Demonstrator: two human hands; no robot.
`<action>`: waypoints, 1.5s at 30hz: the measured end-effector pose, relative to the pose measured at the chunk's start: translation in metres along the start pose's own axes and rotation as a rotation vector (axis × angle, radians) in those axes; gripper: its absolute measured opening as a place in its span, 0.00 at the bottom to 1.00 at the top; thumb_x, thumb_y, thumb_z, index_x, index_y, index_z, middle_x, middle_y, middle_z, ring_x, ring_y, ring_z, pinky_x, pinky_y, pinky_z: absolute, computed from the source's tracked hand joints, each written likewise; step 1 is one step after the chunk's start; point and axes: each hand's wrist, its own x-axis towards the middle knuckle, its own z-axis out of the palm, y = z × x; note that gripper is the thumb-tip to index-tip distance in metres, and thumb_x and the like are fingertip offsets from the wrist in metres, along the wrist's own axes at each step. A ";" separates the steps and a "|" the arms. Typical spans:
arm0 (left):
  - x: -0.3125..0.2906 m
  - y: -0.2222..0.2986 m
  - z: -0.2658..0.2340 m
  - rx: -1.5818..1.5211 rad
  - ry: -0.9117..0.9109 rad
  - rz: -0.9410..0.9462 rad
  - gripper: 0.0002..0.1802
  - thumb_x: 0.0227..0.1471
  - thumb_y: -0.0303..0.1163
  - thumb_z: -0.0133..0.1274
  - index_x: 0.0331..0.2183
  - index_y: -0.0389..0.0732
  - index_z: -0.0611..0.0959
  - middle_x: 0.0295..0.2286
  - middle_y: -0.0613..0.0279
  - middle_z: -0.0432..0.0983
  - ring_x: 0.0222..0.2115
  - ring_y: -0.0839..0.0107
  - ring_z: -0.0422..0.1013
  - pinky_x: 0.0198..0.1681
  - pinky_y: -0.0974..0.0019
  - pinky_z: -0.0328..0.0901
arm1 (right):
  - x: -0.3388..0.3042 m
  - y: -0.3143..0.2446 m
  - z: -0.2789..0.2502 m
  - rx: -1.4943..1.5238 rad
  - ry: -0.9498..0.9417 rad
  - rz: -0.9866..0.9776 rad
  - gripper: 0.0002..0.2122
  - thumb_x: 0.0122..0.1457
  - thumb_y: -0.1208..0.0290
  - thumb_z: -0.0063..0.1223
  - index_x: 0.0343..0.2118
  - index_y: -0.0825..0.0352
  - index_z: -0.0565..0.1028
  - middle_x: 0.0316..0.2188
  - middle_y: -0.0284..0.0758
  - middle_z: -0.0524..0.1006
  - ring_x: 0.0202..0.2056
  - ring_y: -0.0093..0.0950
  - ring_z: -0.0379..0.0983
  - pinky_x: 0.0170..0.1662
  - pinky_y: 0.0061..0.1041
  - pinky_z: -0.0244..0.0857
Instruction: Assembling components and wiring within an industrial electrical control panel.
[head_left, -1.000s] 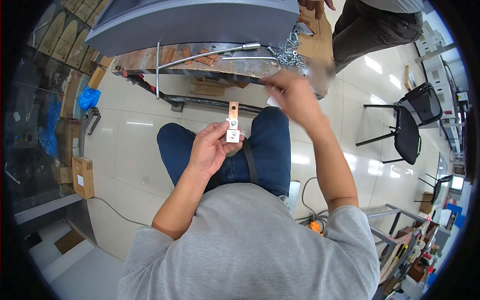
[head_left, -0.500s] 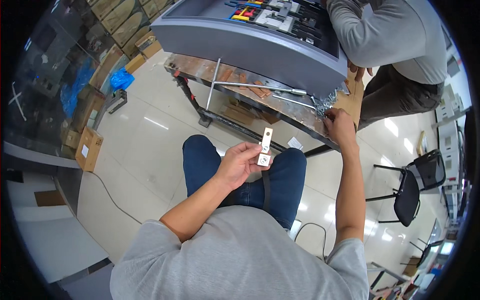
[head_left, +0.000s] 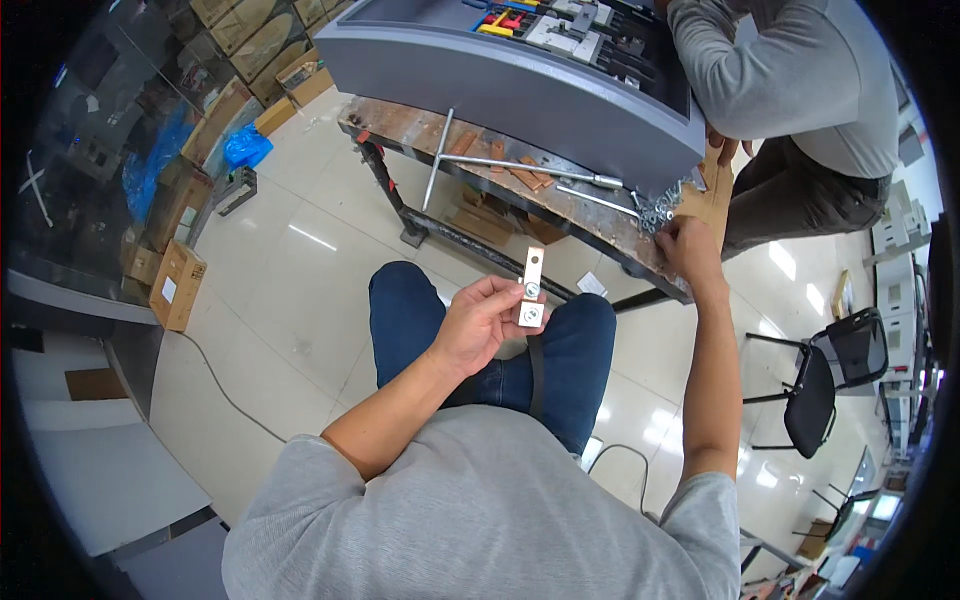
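Above my lap, my left hand [head_left: 480, 328] is closed on a small busbar piece [head_left: 533, 266], pinching it between thumb and fingers. It is a flat, shiny strip with a hole at its upper end, and round bolt-like parts show on its lower, square portion. Out to the right, my right hand [head_left: 692, 250] reaches to the bench corner, its fingers curled in beside a heap of small silvery screws [head_left: 655, 210]. The fingertips are partly hidden, and whatever they pinch is too small to make out.
A grey metal cabinet [head_left: 500, 100] with electrical parts lies on the worn bench [head_left: 400, 128]. Along its edge are a T-handle wrench [head_left: 530, 170], a metal rod [head_left: 597, 201] and copper strips [head_left: 525, 178]. A co-worker [head_left: 790, 80] stands at the right. A black chair [head_left: 810, 400] stands behind.
My right hand has shifted slightly and its fingers are curled more tightly by the screws. The left hand still holds the busbar piece in nearly the same place. The view has moved a little.
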 end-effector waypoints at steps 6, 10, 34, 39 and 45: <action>0.005 -0.002 -0.002 0.095 0.012 0.182 0.08 0.63 0.29 0.48 0.39 0.34 0.76 0.38 0.47 0.79 0.38 0.57 0.79 0.42 0.55 0.77 | -0.044 -0.059 -0.023 0.736 0.016 0.014 0.08 0.54 0.75 0.60 0.34 0.75 0.80 0.25 0.33 0.80 0.25 0.19 0.74 0.32 0.19 0.69; 0.009 -0.006 -0.003 0.241 0.133 0.294 0.06 0.60 0.27 0.52 0.38 0.34 0.76 0.35 0.53 0.80 0.33 0.69 0.79 0.39 0.65 0.76 | -0.091 -0.126 -0.011 0.917 -0.008 -0.136 0.09 0.55 0.77 0.61 0.37 0.74 0.80 0.27 0.31 0.80 0.27 0.15 0.73 0.32 0.15 0.68; 0.000 -0.010 0.014 0.448 0.162 0.508 0.09 0.57 0.26 0.57 0.38 0.32 0.77 0.32 0.59 0.80 0.30 0.80 0.75 0.35 0.76 0.71 | -0.110 -0.158 0.015 0.852 0.137 -0.208 0.08 0.54 0.76 0.61 0.35 0.71 0.81 0.31 0.43 0.81 0.26 0.31 0.77 0.30 0.24 0.70; -0.002 -0.006 0.018 0.489 0.160 0.528 0.10 0.57 0.25 0.57 0.39 0.30 0.76 0.33 0.58 0.80 0.33 0.78 0.76 0.37 0.74 0.71 | -0.107 -0.154 0.029 1.062 0.092 -0.125 0.08 0.54 0.77 0.63 0.36 0.71 0.82 0.30 0.37 0.81 0.26 0.22 0.75 0.30 0.21 0.69; 0.004 -0.009 0.012 0.477 0.147 0.525 0.10 0.57 0.25 0.57 0.39 0.31 0.76 0.34 0.59 0.80 0.33 0.79 0.76 0.37 0.75 0.71 | -0.106 -0.155 0.035 1.252 0.016 0.002 0.08 0.54 0.77 0.63 0.37 0.72 0.82 0.30 0.33 0.80 0.29 0.17 0.74 0.33 0.18 0.68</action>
